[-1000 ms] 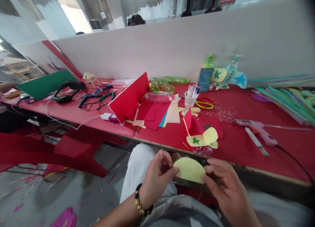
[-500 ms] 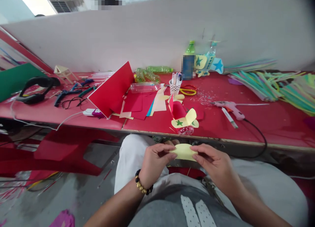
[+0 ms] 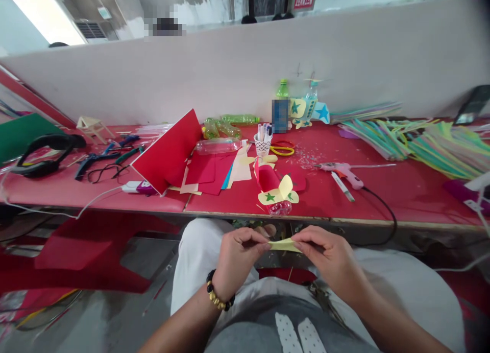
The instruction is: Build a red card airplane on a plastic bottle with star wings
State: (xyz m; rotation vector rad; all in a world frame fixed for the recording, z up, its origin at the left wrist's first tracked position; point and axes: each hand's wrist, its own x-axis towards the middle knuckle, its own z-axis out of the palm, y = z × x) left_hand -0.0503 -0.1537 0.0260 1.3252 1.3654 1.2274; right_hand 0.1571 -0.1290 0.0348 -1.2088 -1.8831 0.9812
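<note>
Left hand [image 3: 242, 253] and right hand [image 3: 329, 253] pinch loose yellow paper [image 3: 282, 245], green stars [image 3: 270, 197] already on the craft [image 3: 268, 178] near the bench's [image 3: 225, 205] front edge!

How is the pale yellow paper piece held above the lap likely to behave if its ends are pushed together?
The pale yellow paper piece would probably bend rather than stay stiff, since its profile looks thin. It is likely light: the left grip and right grip pinch only its ends. It may crease if squeezed, its middle being unsupported.
</note>
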